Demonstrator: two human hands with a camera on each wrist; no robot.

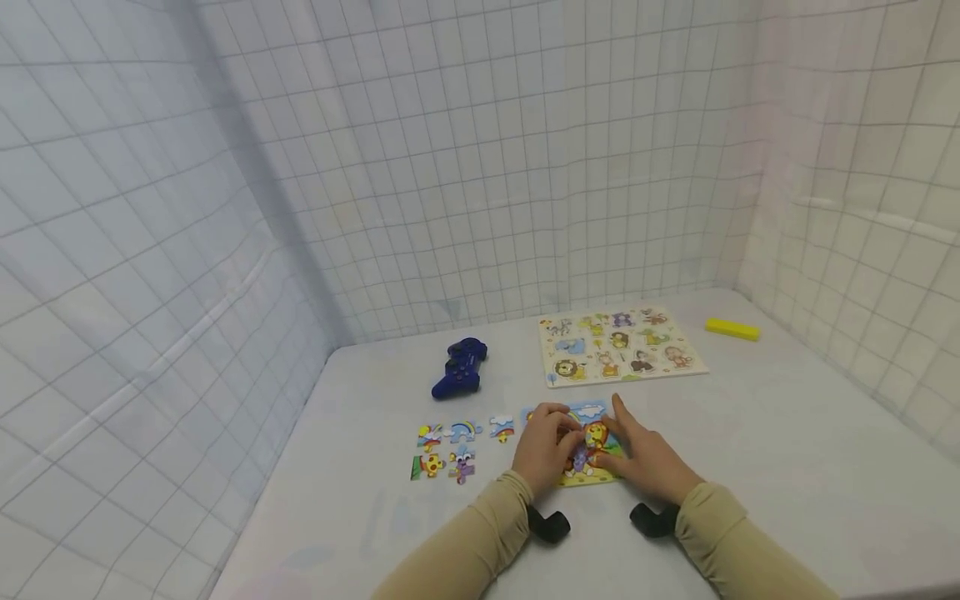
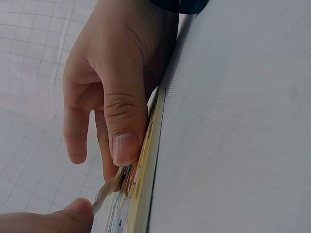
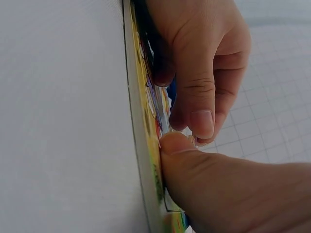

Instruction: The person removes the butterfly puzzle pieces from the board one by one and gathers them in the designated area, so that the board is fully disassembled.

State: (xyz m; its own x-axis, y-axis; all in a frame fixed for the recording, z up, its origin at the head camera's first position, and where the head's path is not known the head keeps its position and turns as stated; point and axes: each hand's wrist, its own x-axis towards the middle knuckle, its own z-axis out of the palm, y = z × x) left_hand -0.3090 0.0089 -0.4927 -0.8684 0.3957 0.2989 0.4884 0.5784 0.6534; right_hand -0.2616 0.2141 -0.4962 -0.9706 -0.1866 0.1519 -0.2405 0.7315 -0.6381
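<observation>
Both hands meet over a colourful jigsaw puzzle board with a cartoon animal picture, lying flat on the table. My left hand covers the board's left part and pinches a thin puzzle piece between thumb and fingers. In the left wrist view that piece stands tilted, its lower edge down at the board. At the right side of the board, my right hand has its thumb low on the picture and its index finger raised. The right thumb rests close by the piece. The piece's picture is hidden.
Several loose puzzle pieces lie left of the board. Behind them is a blue game controller. A larger animal puzzle board lies at the back, with a yellow bar to its right. Grid-patterned cloth walls enclose the table.
</observation>
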